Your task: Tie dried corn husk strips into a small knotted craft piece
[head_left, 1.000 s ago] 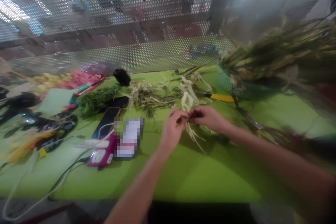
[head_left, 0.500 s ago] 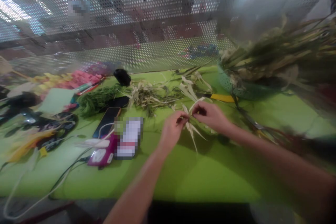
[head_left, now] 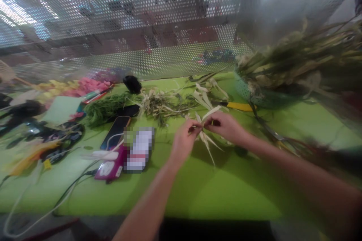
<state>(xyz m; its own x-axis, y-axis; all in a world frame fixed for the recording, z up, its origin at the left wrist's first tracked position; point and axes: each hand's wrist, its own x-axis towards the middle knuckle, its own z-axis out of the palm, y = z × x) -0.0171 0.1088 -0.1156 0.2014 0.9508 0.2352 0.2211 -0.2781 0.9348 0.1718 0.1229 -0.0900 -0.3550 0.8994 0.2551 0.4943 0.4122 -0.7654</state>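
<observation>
Pale dried husk strips (head_left: 208, 144) fan out between my two hands, star-like, above the green table. My left hand (head_left: 183, 137) pinches them near their middle, thumb and fingertips together. From the other side my right hand (head_left: 224, 125) pinches the same strips, its fingertips almost touching those of the left. What lies right under the fingertips is hidden. Beyond the hands rests a loose pile of dried husks (head_left: 158, 103), with a broad pale husk (head_left: 203, 96) beside it. A yellow-handled tool (head_left: 241, 106) lies just past my right hand.
A green basket (head_left: 243, 87) heaped with dried leaves (head_left: 285, 60) stands at the right. Left of my hands are a phone (head_left: 116, 131), a magenta device (head_left: 111, 165) with cables, and green fibre (head_left: 104, 107). A perforated metal panel (head_left: 141, 56) rises behind the green table (head_left: 220, 199).
My hands stay at nearly the same spot, still pinching the strips. The right fingertips have shifted slightly left towards the left ones, and the hanging strip ends have moved a little.
</observation>
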